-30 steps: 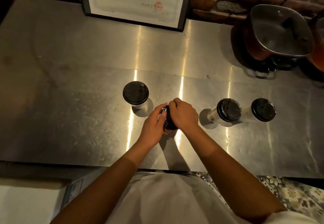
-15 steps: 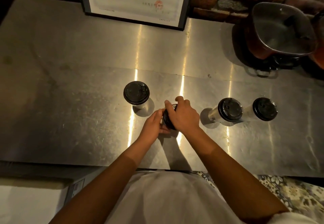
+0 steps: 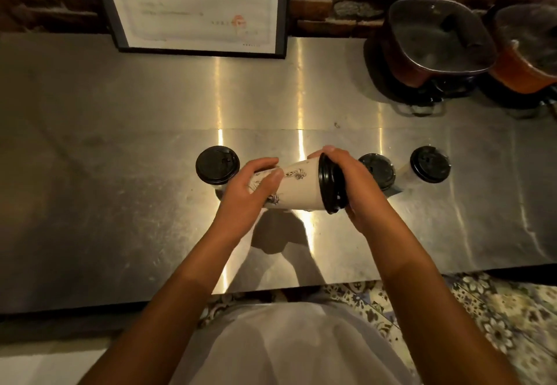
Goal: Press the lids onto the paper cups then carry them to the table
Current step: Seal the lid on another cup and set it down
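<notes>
Black lids cap three cups at nine and three o'clock; our hands clasp the fourth cup sideways, lid on; carrying remains.

four lidded cups, two pots, one framed document

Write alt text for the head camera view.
Two bare hands hold a white paper cup sideways above a steel counter: left hand on its body, right hand over its black lid. Three lidded cups stand behind.
</notes>
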`<state>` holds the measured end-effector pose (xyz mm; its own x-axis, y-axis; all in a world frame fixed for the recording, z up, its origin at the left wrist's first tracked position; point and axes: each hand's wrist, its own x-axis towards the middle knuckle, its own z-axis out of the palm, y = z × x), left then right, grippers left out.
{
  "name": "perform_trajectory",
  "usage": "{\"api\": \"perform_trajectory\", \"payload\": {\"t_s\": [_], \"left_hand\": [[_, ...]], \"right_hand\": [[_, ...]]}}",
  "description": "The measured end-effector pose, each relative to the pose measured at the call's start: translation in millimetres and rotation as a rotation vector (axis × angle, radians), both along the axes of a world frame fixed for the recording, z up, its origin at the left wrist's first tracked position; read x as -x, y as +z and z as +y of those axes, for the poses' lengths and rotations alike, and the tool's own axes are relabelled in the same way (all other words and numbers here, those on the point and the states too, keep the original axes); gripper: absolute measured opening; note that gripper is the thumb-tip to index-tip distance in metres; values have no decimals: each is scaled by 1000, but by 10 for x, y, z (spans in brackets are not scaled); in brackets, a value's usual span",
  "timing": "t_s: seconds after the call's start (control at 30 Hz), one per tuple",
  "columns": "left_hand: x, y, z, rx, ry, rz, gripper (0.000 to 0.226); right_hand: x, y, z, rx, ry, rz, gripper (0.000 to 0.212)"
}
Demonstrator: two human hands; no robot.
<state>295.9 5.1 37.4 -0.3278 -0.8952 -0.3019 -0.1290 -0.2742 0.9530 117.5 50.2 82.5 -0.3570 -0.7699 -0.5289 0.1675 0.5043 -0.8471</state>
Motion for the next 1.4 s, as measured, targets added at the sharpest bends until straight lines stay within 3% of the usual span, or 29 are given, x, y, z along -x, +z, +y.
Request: {"api": "perform_trajectory", "payload": {"t_s": [0.1, 0.2, 0.27, 0.47, 0.53, 0.67, 0.73, 0.87, 0.93, 1.07, 1.13, 1.2, 1.27, 1.33, 1.4], "left_hand": [[69, 251, 43, 107, 65, 3, 25], [136, 467, 82, 180, 71, -63, 33], [215, 597, 168, 237, 37, -55, 32], [394, 852, 431, 564, -166, 104, 53], [464, 872, 478, 664, -181, 74, 52], [646, 843, 581, 776, -131, 12, 42], [742, 809, 634, 804, -88, -13, 34], [916, 820, 743, 780, 56, -10, 26], [1007, 864, 778, 710, 129, 9, 17], [1141, 1005, 764, 434, 313, 137, 14], [1167, 1073, 728, 234, 325, 206, 18], [1166, 1111, 687, 82, 271, 239, 22], [1135, 1107, 663, 63, 221, 217, 21], [1093, 1077, 649, 137, 161, 212, 24], [1056, 1056, 633, 260, 77, 217, 46]], "right_hand": [[5, 175, 150, 132, 41, 0, 39], [38, 293, 279, 270, 160, 128, 48], [146, 342, 334, 314, 131, 161, 43], [536, 525, 437, 217, -5, -197, 34], [624, 552, 479, 212, 5, -286, 30], [777, 590, 553, 203, 6, -356, 41], [861, 595, 586, 195, 3, -339, 31], [993, 594, 638, 216, 32, -309, 18], [1021, 576, 654, 266, 59, -241, 23], [1027, 532, 686, 646, 105, 52, 44], [1043, 510, 688, 829, 161, 245, 53], [1070, 497, 662, 873, 186, 368, 57], [1092, 485, 636, 828, 186, 327, 56], [1115, 486, 625, 739, 143, 164, 52], [1153, 504, 596, 600, 62, -29, 47]]}}
